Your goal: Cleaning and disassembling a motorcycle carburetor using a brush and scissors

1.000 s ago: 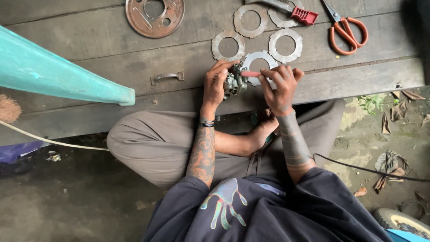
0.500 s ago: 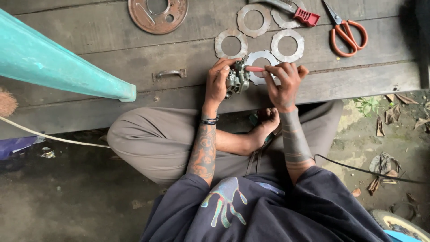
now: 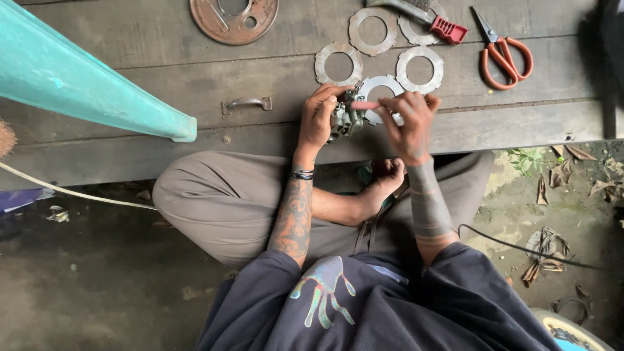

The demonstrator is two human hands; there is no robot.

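your left hand point(image 3: 318, 120) is wrapped around a small grey metal part point(image 3: 344, 118), fingers curled over its top and thumb at its side, holding it just above the near edge of the wooden bench point(image 3: 162, 78). your right hand point(image 3: 408, 122) pinches a thin pink tool point(image 3: 365, 105) between thumb and fingertips, and the tool's tip lies against the top of the metal part. the 2 hands are close together, almost touching across the part.

right behind the part, on the bench, lies a flat grey ring gasket point(image 3: 380, 91), partly hidden by your right fingers. 3 more ring gaskets sit around it: 1 to the left point(image 3: 338, 64), 1 to the right point(image 3: 420, 69) and 1 further back point(image 3: 372, 30). a wire brush with a red end point(image 3: 422, 16) rests across a further ring at the far edge. orange-handled scissors point(image 3: 500, 52) lie well to the right, blades pointing away from you. a rusty round disc point(image 3: 234, 18) sits at the top, left of the gaskets. a small metal drawer handle point(image 3: 247, 103) is fixed to the bench left of your left hand, and a teal beam point(image 3: 84, 84) slants across the left side.

you sit cross-legged, with a bare foot point(image 3: 387, 179) below your right wrist.
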